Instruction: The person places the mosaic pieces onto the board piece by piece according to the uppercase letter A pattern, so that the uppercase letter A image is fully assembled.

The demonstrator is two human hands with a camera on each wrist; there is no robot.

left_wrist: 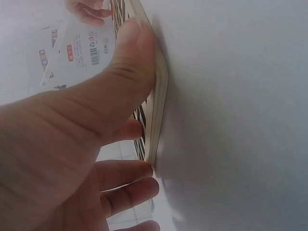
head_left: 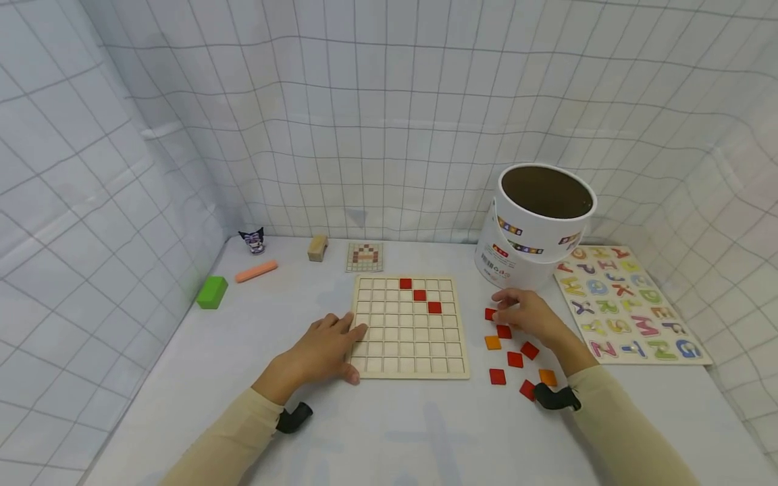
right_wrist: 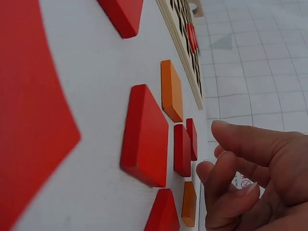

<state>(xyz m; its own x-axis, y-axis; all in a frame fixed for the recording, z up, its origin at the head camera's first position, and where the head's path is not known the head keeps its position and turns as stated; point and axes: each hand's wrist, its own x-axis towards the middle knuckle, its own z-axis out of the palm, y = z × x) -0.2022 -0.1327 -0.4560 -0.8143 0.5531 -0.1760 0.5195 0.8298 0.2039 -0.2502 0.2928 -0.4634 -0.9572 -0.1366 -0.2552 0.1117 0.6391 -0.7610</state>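
Observation:
A square grid board (head_left: 408, 374) lies on the white table, with three red tiles in a diagonal in its upper cells. At its left edge rests my left hand (head_left: 328, 345), fingers spread, one fingertip on the grid and the thumb (left_wrist: 132, 53) at the front corner. To the right of the board, my right hand (head_left: 530, 314) hovers over loose tiles with its fingers loosely bent and nothing held. Its fingertips are close to a red tile (head_left: 489, 314). Several more red tiles (right_wrist: 147, 139) and orange tiles (right_wrist: 172, 91) are scattered below that hand.
A white bucket (head_left: 516, 253) stands behind the right hand, beside an alphabet board (head_left: 632, 307). Behind the grid board lies a small pattern card (head_left: 365, 258). Farther left are a wooden block (head_left: 317, 248), a small figurine (head_left: 253, 241), an orange stick (head_left: 256, 271) and a green block (head_left: 212, 292).

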